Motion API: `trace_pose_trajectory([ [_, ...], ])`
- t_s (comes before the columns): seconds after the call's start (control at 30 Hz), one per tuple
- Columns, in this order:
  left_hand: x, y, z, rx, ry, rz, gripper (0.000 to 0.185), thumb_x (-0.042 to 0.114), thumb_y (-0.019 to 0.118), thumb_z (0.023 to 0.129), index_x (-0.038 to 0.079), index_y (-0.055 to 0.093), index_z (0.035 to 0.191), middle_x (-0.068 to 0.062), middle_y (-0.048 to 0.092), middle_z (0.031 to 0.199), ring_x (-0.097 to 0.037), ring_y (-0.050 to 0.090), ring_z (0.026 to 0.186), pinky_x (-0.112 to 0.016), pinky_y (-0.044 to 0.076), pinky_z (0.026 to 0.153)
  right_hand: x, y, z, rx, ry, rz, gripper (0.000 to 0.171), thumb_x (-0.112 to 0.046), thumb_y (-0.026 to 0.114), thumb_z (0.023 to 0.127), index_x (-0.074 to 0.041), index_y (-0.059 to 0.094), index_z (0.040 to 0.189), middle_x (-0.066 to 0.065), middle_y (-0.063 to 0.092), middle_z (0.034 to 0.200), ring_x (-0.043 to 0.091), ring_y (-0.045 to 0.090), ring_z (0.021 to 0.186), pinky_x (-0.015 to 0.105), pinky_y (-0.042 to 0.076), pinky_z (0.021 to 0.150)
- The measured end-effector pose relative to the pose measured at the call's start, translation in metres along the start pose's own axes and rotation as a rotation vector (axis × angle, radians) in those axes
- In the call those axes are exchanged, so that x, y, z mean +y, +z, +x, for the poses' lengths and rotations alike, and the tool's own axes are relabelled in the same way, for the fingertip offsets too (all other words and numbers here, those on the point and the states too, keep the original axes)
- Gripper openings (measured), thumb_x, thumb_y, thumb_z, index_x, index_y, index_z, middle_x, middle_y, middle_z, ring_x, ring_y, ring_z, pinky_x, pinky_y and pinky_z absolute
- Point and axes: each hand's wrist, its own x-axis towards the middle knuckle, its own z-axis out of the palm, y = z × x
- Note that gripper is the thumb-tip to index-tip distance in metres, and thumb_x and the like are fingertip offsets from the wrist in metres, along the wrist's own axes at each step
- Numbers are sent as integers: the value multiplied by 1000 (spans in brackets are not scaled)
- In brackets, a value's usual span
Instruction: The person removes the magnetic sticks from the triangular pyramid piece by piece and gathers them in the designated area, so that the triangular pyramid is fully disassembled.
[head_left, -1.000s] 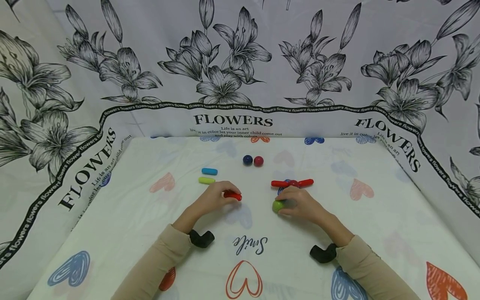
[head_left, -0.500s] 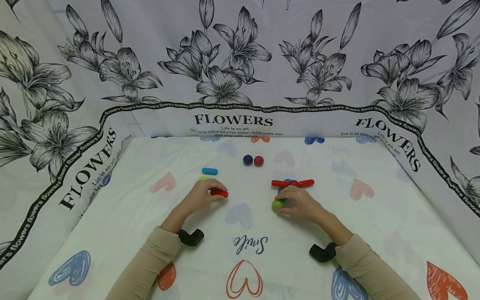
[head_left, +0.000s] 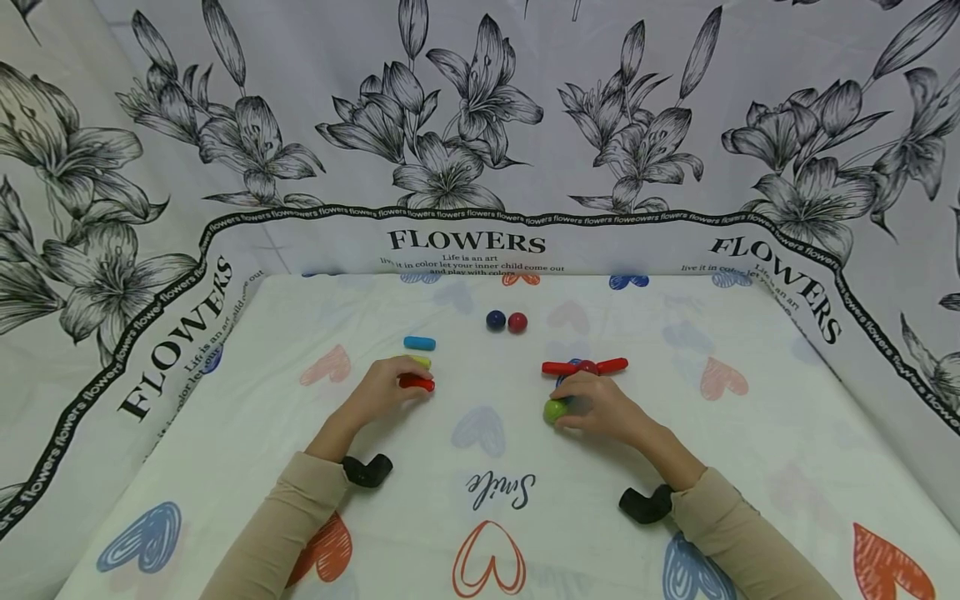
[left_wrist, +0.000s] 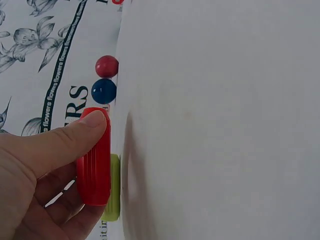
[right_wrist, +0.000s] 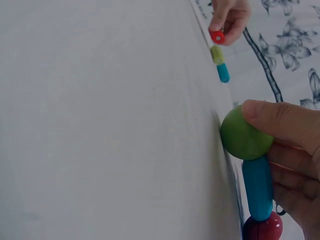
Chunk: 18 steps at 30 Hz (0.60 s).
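Observation:
My left hand (head_left: 372,390) pinches a red plastic rod (left_wrist: 94,172) between thumb and fingers, close in front of a yellow-green rod (left_wrist: 115,187) that it partly covers. Beyond that lies a blue rod (head_left: 420,342). My right hand (head_left: 603,408) grips a green ball (right_wrist: 244,134), thumb on its side. In the right wrist view a second blue rod (right_wrist: 257,189) runs from the green ball to a glossy red ball (right_wrist: 262,229). From this red ball, red rods (head_left: 559,368) stick out left and right in the head view; the hand hides the blue rod there.
A navy ball (head_left: 496,320) and another red ball (head_left: 517,322) sit side by side toward the back. The white tablecloth (head_left: 660,325) has printed hearts. A flower-printed curtain (head_left: 480,158) stands behind the table. Black wrist pieces (head_left: 367,471) show at both cuffs.
My left hand has moved left with the red rod, bringing it in front of the yellow-green rod. The right hand stays at the green ball.

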Motion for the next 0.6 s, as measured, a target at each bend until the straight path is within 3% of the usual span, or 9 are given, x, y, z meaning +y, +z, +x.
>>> trace_pose_trajectory([
  [0.37,-16,-6,-3,-19,-99,5,21,8,76,80,5,74,100,-14,72,110,-30,63,104,-48,51,95,4,-3,-2,18,-13,3,35,-16,83,72,-9,73,105,6,72,108,22,64,103,35,57,90],
  [0.6,-17,-7,-2,-40,-140,14,21,8,74,82,6,73,102,-16,70,112,-31,61,105,-49,50,96,9,-7,-2,10,-11,-6,35,-11,82,74,-7,72,107,8,70,112,25,63,107,39,57,92],
])
